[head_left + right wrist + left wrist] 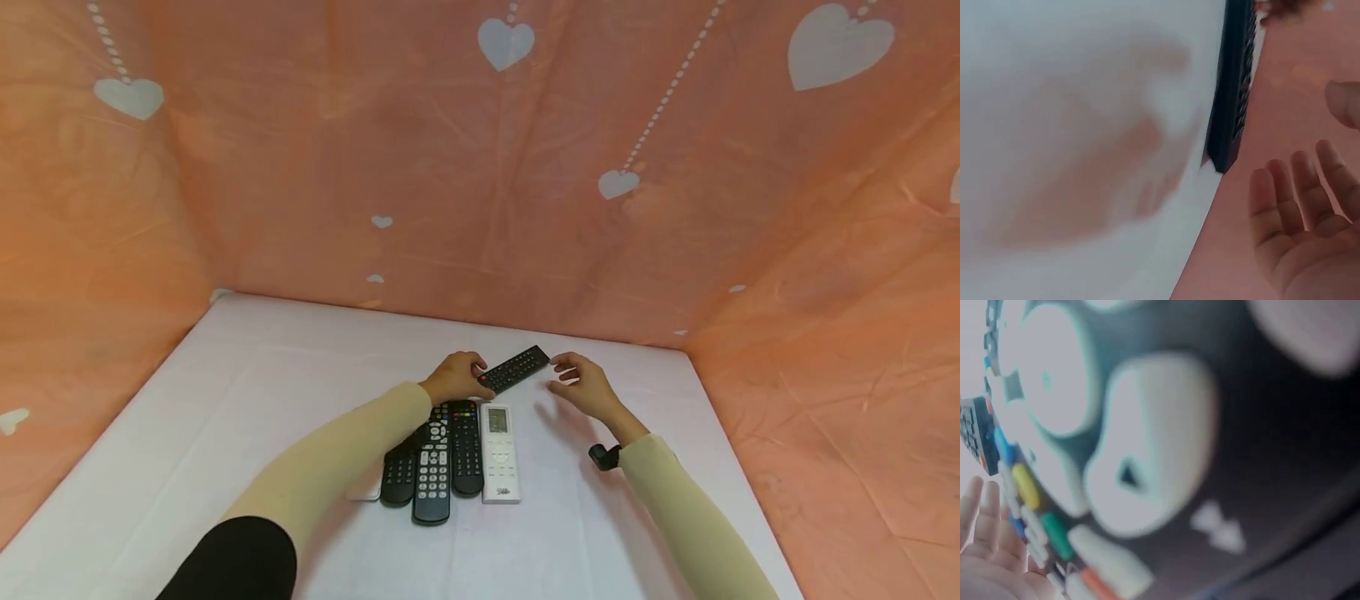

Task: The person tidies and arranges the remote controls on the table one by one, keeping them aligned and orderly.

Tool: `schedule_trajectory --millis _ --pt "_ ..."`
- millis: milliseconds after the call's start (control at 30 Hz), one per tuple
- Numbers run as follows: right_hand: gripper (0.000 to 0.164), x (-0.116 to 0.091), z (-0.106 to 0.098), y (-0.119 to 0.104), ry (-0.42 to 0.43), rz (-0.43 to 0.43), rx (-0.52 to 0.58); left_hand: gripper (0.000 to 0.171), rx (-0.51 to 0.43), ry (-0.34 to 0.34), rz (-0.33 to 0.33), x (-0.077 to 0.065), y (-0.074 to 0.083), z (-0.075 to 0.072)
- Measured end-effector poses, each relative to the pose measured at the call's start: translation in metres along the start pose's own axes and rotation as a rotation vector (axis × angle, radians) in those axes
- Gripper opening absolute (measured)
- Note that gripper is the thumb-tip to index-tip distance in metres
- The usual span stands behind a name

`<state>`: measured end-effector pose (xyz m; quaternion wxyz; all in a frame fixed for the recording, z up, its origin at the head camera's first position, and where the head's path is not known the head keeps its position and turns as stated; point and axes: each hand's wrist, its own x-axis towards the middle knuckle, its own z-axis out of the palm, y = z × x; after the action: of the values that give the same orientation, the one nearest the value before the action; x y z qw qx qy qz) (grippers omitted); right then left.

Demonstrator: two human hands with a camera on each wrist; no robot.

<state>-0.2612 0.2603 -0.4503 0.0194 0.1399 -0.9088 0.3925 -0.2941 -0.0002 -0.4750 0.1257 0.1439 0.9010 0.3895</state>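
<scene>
A slim black remote control (514, 370) slants across the white table behind a row of other remotes. My left hand (453, 377) is at its left end, thumb and fingers on either side. In the left wrist view, that hand's fingers (988, 519) look nearly straight, just short of the black remote. My right hand (588, 389) hovers near the remote's right end with spread, relaxed fingers. The right wrist view shows a gap between these fingers (1302, 187) and the remote's edge (1230, 106). Whether the left fingertips touch it is unclear.
In the row stand a white remote with a screen (499, 458), a black one (467, 458), a long dark one with grey keys (432, 475) and another black one (397, 479). A pale item (367, 487) is partly under my left sleeve. Orange cloth (487, 250) surrounds the table.
</scene>
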Motion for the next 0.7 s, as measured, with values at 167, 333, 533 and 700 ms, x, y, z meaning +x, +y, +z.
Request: schedule_trajectory --millis 167,333,533,700 --pt "0.046 0.024 -0.002 0.007 -0.029 0.036 -0.039 0.06 0.027 0.005 -0.015 0.001 0.001 0.001" --pt "0.056 0.042 0.002 0.013 -0.084 0.106 -0.082 0.059 0.025 0.01 -0.023 -0.001 0.0 0.001" --pt "0.06 0.054 0.008 0.019 -0.119 0.174 -0.135 0.056 0.032 0.01 -0.012 -0.001 -0.003 0.003" --pt "0.06 0.061 0.014 0.02 -0.133 0.174 -0.155 0.053 0.064 0.005 -0.004 0.001 -0.004 0.004"
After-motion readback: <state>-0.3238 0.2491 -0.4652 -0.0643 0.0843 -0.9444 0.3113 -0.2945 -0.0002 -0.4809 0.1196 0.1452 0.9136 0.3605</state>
